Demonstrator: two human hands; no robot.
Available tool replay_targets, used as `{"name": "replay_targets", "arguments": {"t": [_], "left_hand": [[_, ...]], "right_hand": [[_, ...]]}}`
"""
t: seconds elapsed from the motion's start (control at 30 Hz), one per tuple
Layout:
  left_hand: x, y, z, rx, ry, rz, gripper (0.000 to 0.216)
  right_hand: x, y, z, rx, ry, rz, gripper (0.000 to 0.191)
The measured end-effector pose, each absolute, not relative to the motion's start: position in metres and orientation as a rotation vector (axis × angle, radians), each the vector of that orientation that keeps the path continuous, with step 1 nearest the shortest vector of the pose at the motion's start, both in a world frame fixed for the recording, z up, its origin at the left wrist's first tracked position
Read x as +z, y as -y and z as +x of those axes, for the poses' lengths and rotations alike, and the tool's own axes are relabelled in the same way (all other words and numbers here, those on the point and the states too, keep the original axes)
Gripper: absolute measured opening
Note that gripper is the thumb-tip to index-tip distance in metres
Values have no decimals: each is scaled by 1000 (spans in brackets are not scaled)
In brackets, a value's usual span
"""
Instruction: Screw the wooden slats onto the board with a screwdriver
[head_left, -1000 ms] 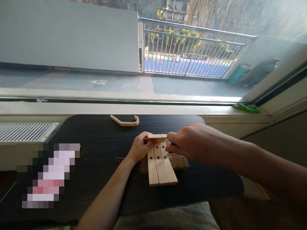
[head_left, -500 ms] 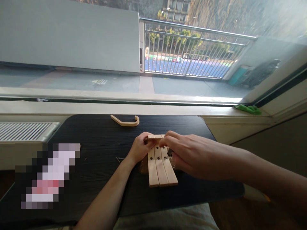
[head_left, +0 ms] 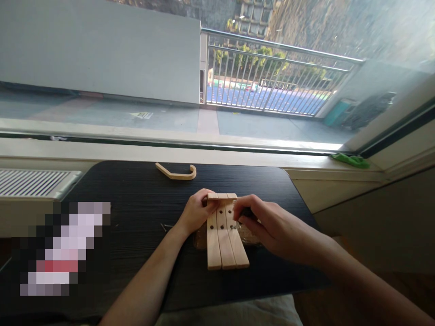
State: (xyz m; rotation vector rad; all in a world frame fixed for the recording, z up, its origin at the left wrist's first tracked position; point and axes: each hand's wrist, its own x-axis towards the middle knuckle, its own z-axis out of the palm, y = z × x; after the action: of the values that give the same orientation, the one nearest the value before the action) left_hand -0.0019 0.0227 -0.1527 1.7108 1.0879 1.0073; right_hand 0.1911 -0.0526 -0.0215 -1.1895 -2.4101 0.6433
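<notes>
Three pale wooden slats (head_left: 224, 242) lie side by side on a dark table (head_left: 142, 203), joined at the far end by a short crosspiece, with small holes near that end. My left hand (head_left: 195, 211) grips the far left corner of the slats, fingers curled round it. My right hand (head_left: 263, 222) rests at the right side of the slats, fingers pinched on a small dark thing I cannot make out. A clear bag of small parts (head_left: 249, 236) lies under the slats and my right hand.
A curved wooden piece (head_left: 176, 172) lies near the table's far edge. Small nails or screws (head_left: 165, 226) lie left of my left wrist. A blurred-out object (head_left: 63, 249) sits at the left. A vent grille (head_left: 34, 181) and window sill are behind; a green cloth (head_left: 351, 159) lies on the sill.
My right hand has drawn back from over the slats' far end to their right side and closed into a pinch. The left hand has kept its grip.
</notes>
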Motion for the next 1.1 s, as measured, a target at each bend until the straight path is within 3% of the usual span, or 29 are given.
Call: {"name": "replay_targets", "arguments": {"t": [0.27, 0.5, 0.83, 1.1], "left_hand": [[-148, -21, 0, 1001, -1097, 1685, 16], [-152, -22, -2, 1007, -1092, 1713, 23], [-151, -20, -1, 988, -1099, 1712, 23], [-147, -20, -2, 972, -1122, 1722, 23]], "right_hand": [[-46, 53, 193, 580, 2246, -1018, 8], [-60, 56, 194, 490, 2099, -991, 25], [-65, 56, 205, 664, 2008, -983, 44], [-78, 50, 191, 798, 1882, -779, 33]]}}
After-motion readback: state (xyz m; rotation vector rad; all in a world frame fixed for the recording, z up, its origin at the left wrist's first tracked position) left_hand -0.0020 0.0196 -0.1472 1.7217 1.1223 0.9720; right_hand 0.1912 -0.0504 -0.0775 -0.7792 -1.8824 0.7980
